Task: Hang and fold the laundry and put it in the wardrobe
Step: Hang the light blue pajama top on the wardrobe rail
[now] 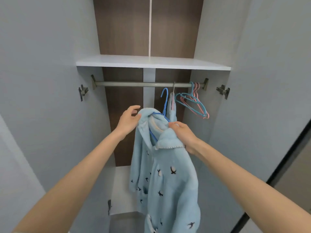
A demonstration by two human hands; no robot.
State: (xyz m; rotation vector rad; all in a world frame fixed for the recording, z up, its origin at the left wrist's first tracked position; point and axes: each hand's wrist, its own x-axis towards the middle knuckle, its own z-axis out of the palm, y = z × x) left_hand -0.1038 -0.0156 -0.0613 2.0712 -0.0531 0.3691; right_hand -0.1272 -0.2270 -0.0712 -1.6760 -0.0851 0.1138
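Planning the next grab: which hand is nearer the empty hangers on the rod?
Right. The right hand grips the robe collar just below the empty hangers; the left hand touches its other shoulder, farther left.

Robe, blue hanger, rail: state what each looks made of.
The robe looks like soft fleece, matte and fuzzy, with dark bird motifs. The blue hanger seems plastic or coated wire: thin, smooth, evenly coloured. The rail is likely metal: a smooth grey-beige tube with faint sheen.
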